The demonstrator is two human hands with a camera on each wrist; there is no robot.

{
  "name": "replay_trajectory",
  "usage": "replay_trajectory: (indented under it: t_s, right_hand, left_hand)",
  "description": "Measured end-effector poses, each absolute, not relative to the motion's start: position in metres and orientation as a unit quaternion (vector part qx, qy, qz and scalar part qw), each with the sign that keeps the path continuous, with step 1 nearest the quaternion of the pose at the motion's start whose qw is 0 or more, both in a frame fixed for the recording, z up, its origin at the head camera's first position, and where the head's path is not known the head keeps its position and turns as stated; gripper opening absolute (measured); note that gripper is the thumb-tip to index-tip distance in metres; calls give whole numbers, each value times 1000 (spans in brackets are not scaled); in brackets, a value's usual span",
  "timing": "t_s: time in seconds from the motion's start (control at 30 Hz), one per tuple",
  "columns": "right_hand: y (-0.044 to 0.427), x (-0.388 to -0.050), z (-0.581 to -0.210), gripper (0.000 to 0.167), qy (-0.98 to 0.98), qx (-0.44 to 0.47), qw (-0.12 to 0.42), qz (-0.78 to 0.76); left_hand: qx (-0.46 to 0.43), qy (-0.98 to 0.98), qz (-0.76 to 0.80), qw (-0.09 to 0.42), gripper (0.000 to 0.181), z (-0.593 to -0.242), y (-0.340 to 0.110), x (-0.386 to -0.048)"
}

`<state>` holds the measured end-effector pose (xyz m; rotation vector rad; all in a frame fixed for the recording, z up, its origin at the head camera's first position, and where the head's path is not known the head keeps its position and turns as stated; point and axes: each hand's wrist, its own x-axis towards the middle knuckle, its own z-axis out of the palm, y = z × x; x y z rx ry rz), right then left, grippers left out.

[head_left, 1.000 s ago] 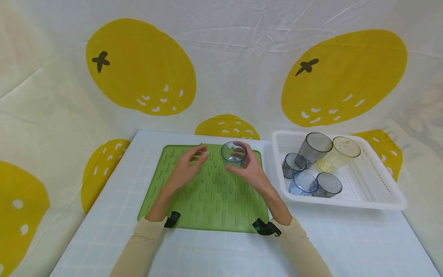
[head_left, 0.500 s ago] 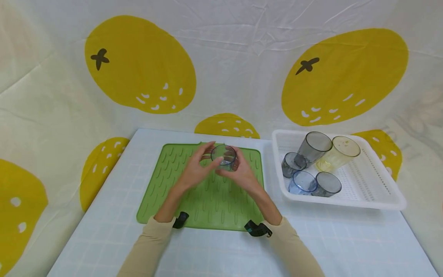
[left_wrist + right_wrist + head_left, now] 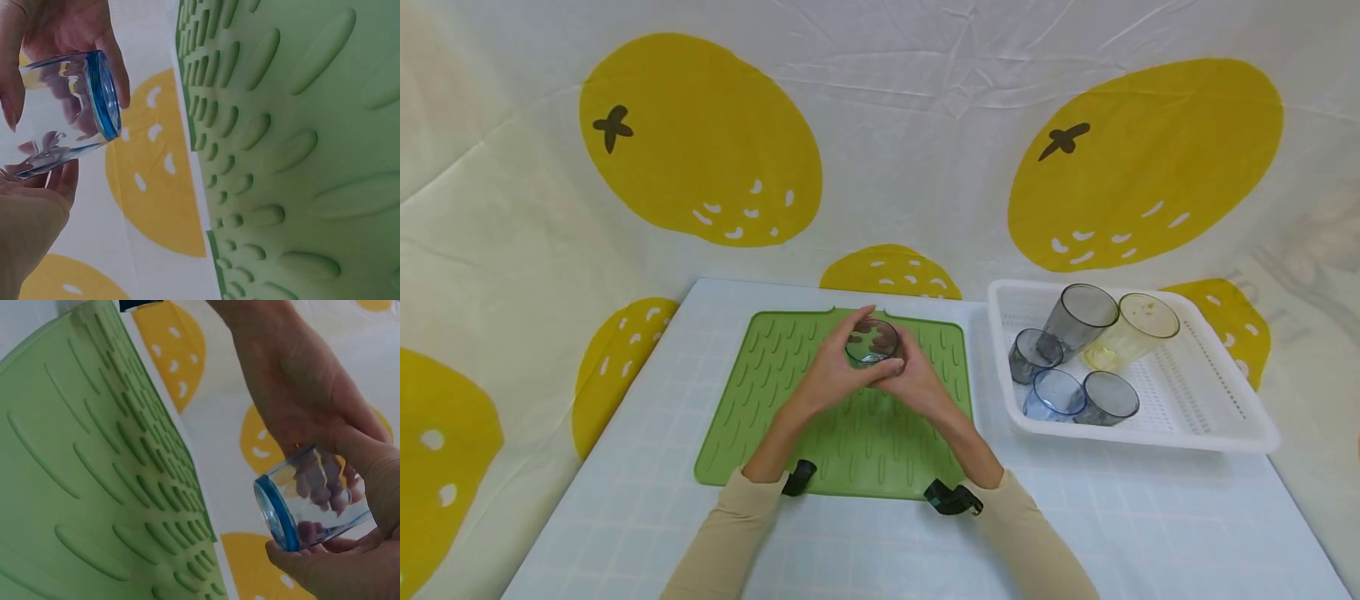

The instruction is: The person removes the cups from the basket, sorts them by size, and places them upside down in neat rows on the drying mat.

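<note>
Above the green mat [image 3: 760, 417], both hands hold a short clear glass [image 3: 871, 343] that has a thick blue base. Its base faces down toward the mat, as seen in the left wrist view. My left hand [image 3: 833, 371] curls round the near left side, thumb in front. My right hand [image 3: 919, 385] wraps the right side. Fingers show through the glass wall [image 3: 75, 106] in the left wrist view. The blue base [image 3: 278, 512] hangs free of the mat in the right wrist view. Part of the right fingers is hidden behind the left thumb in the head view.
On the right, a white plastic basket [image 3: 1210, 396] holds a tall grey glass [image 3: 1078, 321], a yellow glass [image 3: 1138, 329], a blue glass [image 3: 1055, 396] and two short grey glasses. A pale checked cloth [image 3: 880, 550] covers the table. A fruit-patterned sheet [image 3: 917, 150] hangs behind.
The glass has moved left and slightly down in the right hand. My left hand has come in from the left and now grips it too.
</note>
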<state>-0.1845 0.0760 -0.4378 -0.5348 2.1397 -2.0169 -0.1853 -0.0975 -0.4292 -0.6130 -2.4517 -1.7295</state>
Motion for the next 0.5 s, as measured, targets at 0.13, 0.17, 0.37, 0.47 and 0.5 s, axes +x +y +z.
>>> replay_trajectory:
  t_s: [0.13,0.17,0.37,0.47,0.5]
  right_hand:
    - [77,-186,-438,69,725,-180,91,-658]
    - [77,-186,-439,67,726,-185,95,-655]
    - [83,-190,-442,59,711,-221,133,-654]
    - [88,-191,-443,59,695,-223,160,-664]
    - [89,-190,-444,60,694,-218,167,-666]
  left_hand:
    - [-221,-790,-568,62,80,-431,-97,-186]
    - [-225,-788,-569,65,79,-431,-97,-187]
    - [-234,-773,-585,70,72,-431,-98,-185]
    - [-226,-765,-600,59,67,-431,-101,-184]
    - [-222,-763,-605,54,65,-431,-102,-184]
